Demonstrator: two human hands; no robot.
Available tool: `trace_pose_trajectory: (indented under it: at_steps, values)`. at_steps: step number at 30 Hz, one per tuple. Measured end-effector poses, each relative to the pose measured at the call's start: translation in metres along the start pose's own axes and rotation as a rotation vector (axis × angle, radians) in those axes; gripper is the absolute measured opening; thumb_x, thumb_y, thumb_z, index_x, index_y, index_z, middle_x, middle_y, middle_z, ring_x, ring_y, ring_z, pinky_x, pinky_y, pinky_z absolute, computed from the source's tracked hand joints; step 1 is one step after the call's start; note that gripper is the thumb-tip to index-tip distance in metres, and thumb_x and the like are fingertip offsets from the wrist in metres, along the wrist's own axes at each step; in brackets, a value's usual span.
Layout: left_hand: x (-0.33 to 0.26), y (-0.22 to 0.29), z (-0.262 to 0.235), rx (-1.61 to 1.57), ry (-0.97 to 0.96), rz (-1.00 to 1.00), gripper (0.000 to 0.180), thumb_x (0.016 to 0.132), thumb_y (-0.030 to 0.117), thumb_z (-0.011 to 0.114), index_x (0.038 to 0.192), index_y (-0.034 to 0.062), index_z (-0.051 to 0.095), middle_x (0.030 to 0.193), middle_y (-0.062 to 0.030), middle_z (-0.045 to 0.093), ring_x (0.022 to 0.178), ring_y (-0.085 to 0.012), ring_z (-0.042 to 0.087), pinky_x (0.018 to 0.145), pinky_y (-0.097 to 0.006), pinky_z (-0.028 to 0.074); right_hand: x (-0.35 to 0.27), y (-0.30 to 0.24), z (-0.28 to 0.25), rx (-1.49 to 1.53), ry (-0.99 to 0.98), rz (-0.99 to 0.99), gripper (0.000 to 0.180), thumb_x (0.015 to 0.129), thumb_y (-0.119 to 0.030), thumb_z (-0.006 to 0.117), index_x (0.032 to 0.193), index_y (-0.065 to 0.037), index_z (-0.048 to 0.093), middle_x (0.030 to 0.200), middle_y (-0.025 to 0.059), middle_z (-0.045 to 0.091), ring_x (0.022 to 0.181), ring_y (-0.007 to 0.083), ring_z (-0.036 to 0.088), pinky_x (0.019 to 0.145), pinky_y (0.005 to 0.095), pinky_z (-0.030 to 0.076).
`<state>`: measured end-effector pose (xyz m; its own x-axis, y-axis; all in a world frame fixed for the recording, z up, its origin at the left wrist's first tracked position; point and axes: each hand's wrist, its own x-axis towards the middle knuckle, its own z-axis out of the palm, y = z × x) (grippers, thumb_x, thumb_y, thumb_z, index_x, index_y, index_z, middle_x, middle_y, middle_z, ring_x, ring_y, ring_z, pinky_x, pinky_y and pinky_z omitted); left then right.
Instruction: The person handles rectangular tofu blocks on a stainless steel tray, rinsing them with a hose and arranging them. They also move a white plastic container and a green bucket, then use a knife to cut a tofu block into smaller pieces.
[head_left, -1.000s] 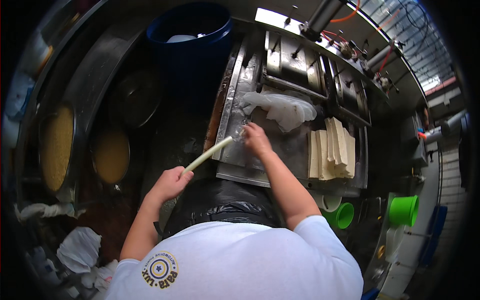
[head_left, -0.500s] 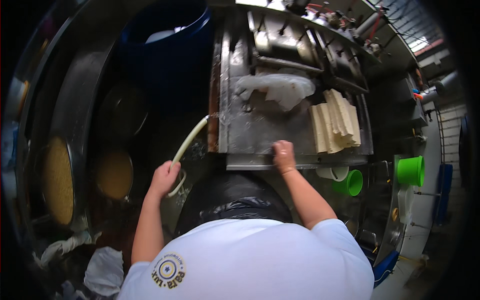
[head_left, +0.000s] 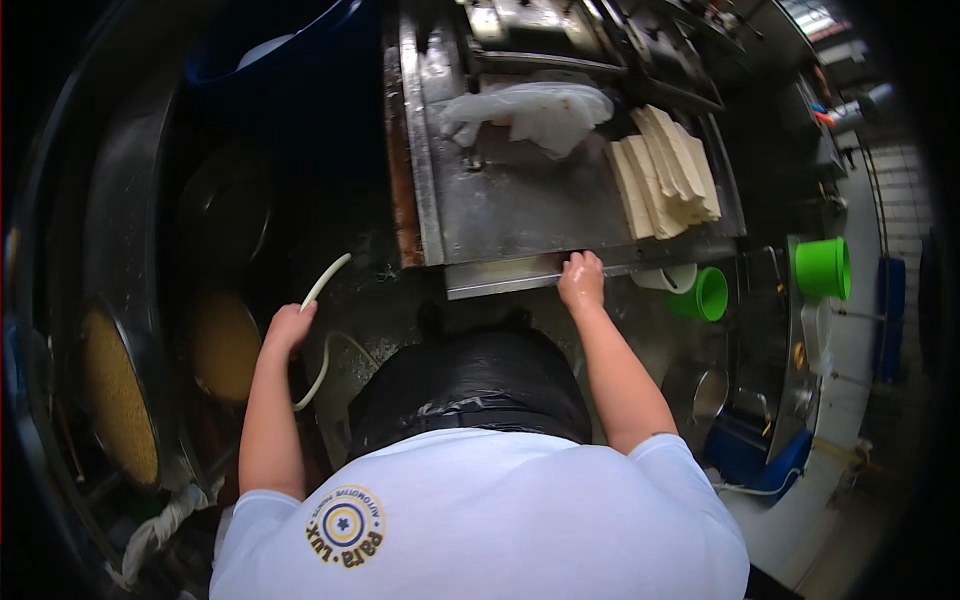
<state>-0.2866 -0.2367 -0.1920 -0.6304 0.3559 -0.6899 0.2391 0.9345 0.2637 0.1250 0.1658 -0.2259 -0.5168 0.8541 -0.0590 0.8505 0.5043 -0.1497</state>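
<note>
- We are closing our left hand [head_left: 290,327] in a clenched grip around a pale, flexible plastic hose [head_left: 325,283], which is sticking up past the knuckles and looping down below the wrist.
- The hose is lying to the left of the flat stainless-steel counter [head_left: 520,205], over the dark wet area beside its rusty edge.
- We are pressing our right hand [head_left: 581,281] onto the front lip of that counter; the fingers are lying over the edge, and we cannot tell whether they are curling under it or just resting, so its grip is unclear.
- A crumpled white plastic sheet [head_left: 535,110] is lying at the back of the counter.
- A stack of pale cream slabs [head_left: 665,175] is sitting on the right part of the counter, just beside the sheet.
- Two bright green plastic cups [head_left: 705,293] are standing to the right of the counter, beyond its front corner.
- A round pan of yellow grain [head_left: 115,395] is sitting well to the left of the counter.
</note>
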Motion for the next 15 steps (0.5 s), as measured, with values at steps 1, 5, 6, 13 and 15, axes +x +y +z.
trace_pose_trajectory:
  at_steps: [1,5,6,13,15]
  values:
    - [-0.009,0.008,-0.004,-0.023,-0.014,-0.013,0.061,0.103,0.053,0.054,0.113,-0.004,0.073,0.11,-0.0298,0.073,0.108,-0.0452,0.07,0.094,-0.053,0.055,-0.002,-0.002,-0.003,0.015,0.005,0.032,0.019,0.098,-0.016,0.06,0.108,-0.002,0.068,0.118,0.0222,0.063,0.118,0.0432,0.058,0.102,0.0534,0.049]
    - [-0.017,-0.021,0.019,-0.034,0.083,0.046,0.061,0.102,0.053,0.057,0.107,-0.0057,0.072,0.1,-0.0295,0.073,0.097,-0.0448,0.072,0.084,-0.052,0.055,0.005,-0.022,-0.028,-0.022,-0.136,0.168,0.024,0.1,-0.015,0.051,0.117,-0.009,0.067,0.126,0.0173,0.061,0.124,0.0364,0.059,0.103,0.0584,0.046]
    - [-0.029,-0.015,0.024,-0.09,0.11,0.048,0.062,0.102,0.054,0.058,0.104,-0.0063,0.072,0.094,-0.0276,0.073,0.091,-0.0427,0.072,0.08,-0.051,0.054,0.009,-0.016,-0.027,-0.006,-0.173,0.19,0.025,0.1,-0.017,0.053,0.12,-0.011,0.066,0.127,0.0154,0.06,0.126,0.0336,0.059,0.104,0.0601,0.044]
    - [-0.09,0.055,0.086,-0.318,0.521,0.333,0.055,0.108,0.048,0.057,0.083,-0.0011,0.057,0.071,-0.0168,0.057,0.067,-0.0281,0.059,0.065,-0.048,0.046,0.018,0.05,0.002,0.446,0.022,-0.194,0.018,0.087,0.003,0.056,0.097,-0.005,0.068,0.103,0.0203,0.066,0.105,0.0418,0.064,0.093,0.0487,0.054]
    - [-0.119,0.102,0.108,-0.274,0.442,0.451,0.053,0.108,0.047,0.058,0.085,-0.0002,0.058,0.072,-0.0161,0.059,0.068,-0.0275,0.06,0.065,-0.046,0.047,0.012,0.078,0.016,0.559,0.198,-0.332,0.015,0.086,0.004,0.058,0.095,-0.004,0.067,0.1,0.0193,0.065,0.1,0.0407,0.064,0.092,0.0469,0.054]
